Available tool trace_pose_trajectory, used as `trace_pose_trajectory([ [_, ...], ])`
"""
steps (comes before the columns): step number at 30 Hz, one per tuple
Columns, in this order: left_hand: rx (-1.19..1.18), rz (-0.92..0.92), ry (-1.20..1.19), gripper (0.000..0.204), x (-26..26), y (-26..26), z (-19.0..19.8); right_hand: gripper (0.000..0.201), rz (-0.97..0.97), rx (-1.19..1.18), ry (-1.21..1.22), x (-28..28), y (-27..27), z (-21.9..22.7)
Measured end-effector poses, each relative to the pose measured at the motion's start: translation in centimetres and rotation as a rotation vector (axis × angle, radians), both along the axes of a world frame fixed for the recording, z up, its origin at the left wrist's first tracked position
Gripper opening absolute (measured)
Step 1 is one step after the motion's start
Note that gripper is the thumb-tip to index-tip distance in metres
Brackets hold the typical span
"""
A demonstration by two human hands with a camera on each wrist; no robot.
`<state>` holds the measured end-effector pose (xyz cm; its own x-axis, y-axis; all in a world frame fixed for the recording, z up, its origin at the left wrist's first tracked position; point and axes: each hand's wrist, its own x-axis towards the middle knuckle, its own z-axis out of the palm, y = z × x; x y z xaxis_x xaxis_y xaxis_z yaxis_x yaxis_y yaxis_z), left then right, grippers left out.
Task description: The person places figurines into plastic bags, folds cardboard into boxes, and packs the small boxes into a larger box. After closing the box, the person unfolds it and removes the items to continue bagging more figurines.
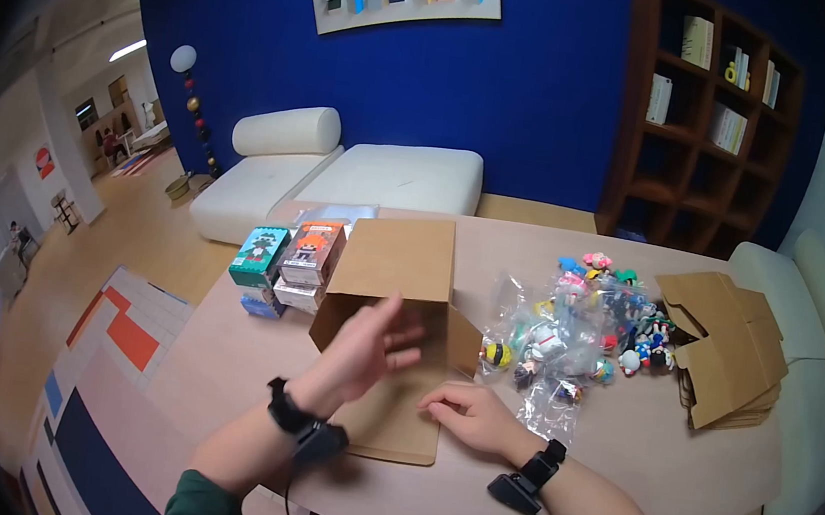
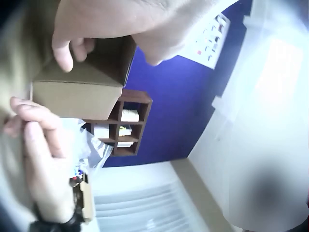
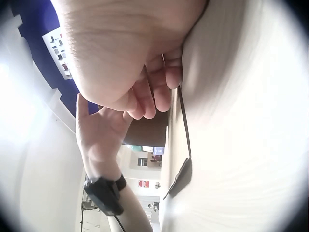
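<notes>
An open cardboard box (image 1: pixel 398 256) lies on the table with its opening toward the person and a long flap (image 1: pixel 395 427) spread out flat in front. The left hand (image 1: pixel 363 348) is raised before the opening, fingers apart, holding nothing. At the flap's right edge rests the right hand (image 1: pixel 476 417), its fingers loosely bent and gripping nothing visible. The left wrist view shows the box wall (image 2: pixel 77 99) between the left hand (image 2: pixel 111 19) and the right hand (image 2: pixel 46 169). In the right wrist view the right hand's fingers (image 3: pixel 154 96) touch the flap's edge.
Stacked small boxes (image 1: pixel 310 252) stand left of the cardboard box. To its right lie bagged figurines (image 1: pixel 565 334), and farther right a pile of folded cardboard (image 1: pixel 729 351). Behind the table (image 1: pixel 710 490) are a white sofa (image 1: pixel 401 176) and a wooden shelf (image 1: pixel 703 172).
</notes>
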<state>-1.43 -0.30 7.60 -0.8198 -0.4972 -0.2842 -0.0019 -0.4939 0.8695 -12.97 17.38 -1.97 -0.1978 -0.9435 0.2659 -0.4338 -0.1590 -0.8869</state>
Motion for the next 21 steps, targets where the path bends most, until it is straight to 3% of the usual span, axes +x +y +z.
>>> trace_pose_trajectory([
  [2,0.188,0.110,0.155,0.033,-2.5,-2.3,-0.3,0.018,-0.014,-0.022,-0.032,0.1,0.2,-0.3],
  [6,0.299,0.063,0.439,0.038,-5.2,-4.0,0.5,0.019,0.004,-0.019,-0.088,0.3,-0.1,-1.0],
  [9,0.242,-0.225,0.587,0.055,-3.4,-1.7,4.0,0.020,0.015,0.004,-0.029,0.4,0.2,-0.6],
  [10,0.181,-0.307,0.635,0.050,-3.0,-1.2,4.9,0.020,0.005,-0.003,-0.027,0.3,0.2,-0.5],
  [12,0.095,-0.396,0.767,0.047,-3.1,-1.7,3.6,0.020,-0.012,0.039,0.120,0.4,0.1,-0.5],
  [14,0.325,-0.360,0.699,0.047,-3.4,-2.3,1.2,0.021,0.006,0.025,0.100,0.3,-0.1,-0.8],
  [15,0.323,-0.355,0.695,0.047,-3.5,-3.0,-0.9,0.021,0.018,0.015,0.084,0.3,-0.1,-1.0],
  [18,-0.390,-0.256,0.571,0.043,-3.7,-4.3,-7.4,0.021,0.035,0.076,0.058,0.6,0.1,0.0],
  [20,-0.359,-0.262,0.545,0.044,-3.7,-4.3,-7.5,0.021,0.046,0.158,0.047,1.3,0.6,1.1],
  [21,-0.338,-0.266,0.525,0.044,-3.6,-4.3,-7.5,0.022,0.072,0.112,0.230,1.6,0.8,1.7],
])
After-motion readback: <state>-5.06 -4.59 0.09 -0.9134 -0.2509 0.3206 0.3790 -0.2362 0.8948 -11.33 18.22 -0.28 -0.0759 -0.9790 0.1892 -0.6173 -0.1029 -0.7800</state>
